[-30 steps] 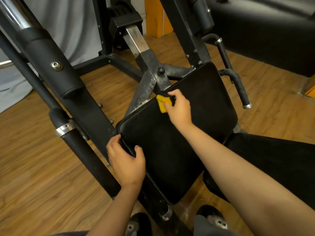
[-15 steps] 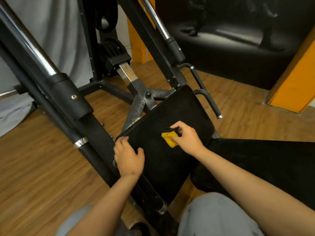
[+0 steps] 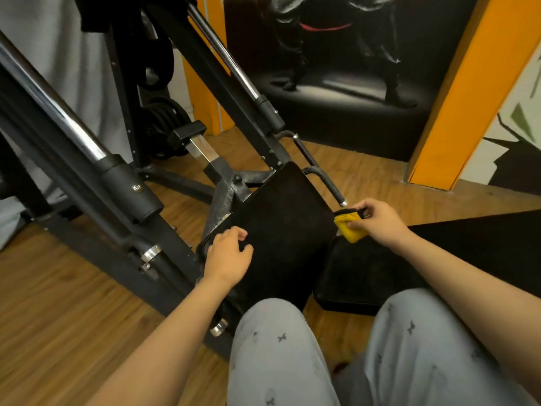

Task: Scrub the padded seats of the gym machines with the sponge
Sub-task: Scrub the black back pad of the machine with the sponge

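Head view: sponge [image 3: 349, 227] right of centre, pinched in right grip [image 3: 377, 222], just off padded seat [image 3: 284, 224] edge. Left grip [image 3: 229, 253] rests loose on seat, holding nothing. Sponge likely light, squashy; pinch 2 long sides.

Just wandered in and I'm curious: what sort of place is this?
Probably a gym: a weight machine's chrome rod, stacked black weight plates, and a black padded seat, with the right hand holding a yellow sponge.
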### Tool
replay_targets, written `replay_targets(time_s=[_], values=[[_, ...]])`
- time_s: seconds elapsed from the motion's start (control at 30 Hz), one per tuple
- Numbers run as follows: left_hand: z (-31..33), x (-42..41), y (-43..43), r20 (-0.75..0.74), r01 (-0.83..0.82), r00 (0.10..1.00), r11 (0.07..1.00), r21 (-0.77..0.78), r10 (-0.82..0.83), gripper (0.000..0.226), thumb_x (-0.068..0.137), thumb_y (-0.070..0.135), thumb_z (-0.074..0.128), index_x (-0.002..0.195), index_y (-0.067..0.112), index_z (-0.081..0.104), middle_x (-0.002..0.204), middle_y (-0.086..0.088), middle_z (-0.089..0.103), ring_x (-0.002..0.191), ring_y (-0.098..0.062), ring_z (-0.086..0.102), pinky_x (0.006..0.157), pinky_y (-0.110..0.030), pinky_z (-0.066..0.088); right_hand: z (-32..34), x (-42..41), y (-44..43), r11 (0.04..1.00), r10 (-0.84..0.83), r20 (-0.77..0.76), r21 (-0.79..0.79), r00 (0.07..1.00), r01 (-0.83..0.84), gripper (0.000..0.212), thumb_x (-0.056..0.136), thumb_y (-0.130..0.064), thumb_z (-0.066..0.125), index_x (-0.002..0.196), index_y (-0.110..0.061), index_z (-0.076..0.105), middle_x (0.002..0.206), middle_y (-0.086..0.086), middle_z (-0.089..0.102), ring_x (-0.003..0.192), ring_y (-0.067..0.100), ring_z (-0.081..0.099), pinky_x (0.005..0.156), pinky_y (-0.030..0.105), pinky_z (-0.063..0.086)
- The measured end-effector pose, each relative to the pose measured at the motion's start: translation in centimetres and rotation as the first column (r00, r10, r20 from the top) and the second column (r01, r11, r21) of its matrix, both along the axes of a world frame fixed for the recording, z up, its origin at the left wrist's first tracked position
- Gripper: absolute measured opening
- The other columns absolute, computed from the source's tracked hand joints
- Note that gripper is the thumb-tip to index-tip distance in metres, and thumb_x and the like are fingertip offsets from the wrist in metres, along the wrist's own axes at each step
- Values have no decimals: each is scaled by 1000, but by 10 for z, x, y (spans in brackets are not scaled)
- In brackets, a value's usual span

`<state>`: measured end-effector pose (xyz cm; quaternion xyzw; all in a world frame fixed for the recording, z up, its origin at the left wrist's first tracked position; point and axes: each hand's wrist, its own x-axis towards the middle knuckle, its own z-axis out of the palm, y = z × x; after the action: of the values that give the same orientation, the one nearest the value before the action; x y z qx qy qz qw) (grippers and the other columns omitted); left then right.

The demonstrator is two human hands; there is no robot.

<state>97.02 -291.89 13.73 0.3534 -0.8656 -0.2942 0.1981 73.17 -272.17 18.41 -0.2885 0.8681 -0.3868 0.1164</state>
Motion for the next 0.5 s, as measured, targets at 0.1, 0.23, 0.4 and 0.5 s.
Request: replay_targets(time_s=[0.1, 0.23, 0.4, 0.5], values=[[-11, -3, 4, 60, 25, 998, 1000, 11, -26, 32, 94, 23, 57, 125, 21, 55, 123, 5, 58, 113, -15, 50, 101, -40, 43, -6, -3, -5, 999, -42, 102, -25, 994, 45, 29, 78, -15, 76, 103, -15, 62, 104, 12, 62, 95, 25, 59, 76, 35, 50], [-30, -15, 4, 105, 36, 994, 999, -31, -33, 33, 94, 23, 58, 127, 20, 55, 125, 2, 56, 116, -16, 50, 102, -36, 41, -55, -9, -19, 984, -130, 294, -81, 947, 160, 30, 76, -15, 78, 101, -17, 61, 104, 13, 62, 98, 30, 61, 88, 50, 53], [-52, -43, -16, 112, -23, 993, 994, -103, 35, 35, 91, 23, 60, 126, 20, 54, 128, 1, 53, 115, -16, 48, 100, -37, 39, -117, -41, -63, 957, -205, 466, -89, 861, 276, 30, 79, -19, 77, 102, -17, 58, 105, 6, 62, 99, 23, 62, 90, 48, 53], [-60, -68, -39, 145, -37, 987, 981, -189, 65, 37, 90, 21, 61, 126, 18, 55, 130, 1, 52, 121, -18, 46, 103, -37, 35, -142, -61, -104, 940, -248, 475, -94, 844, 329, 30, 81, -21, 76, 102, -20, 55, 104, 3, 59, 101, 22, 60, 92, 45, 53]])
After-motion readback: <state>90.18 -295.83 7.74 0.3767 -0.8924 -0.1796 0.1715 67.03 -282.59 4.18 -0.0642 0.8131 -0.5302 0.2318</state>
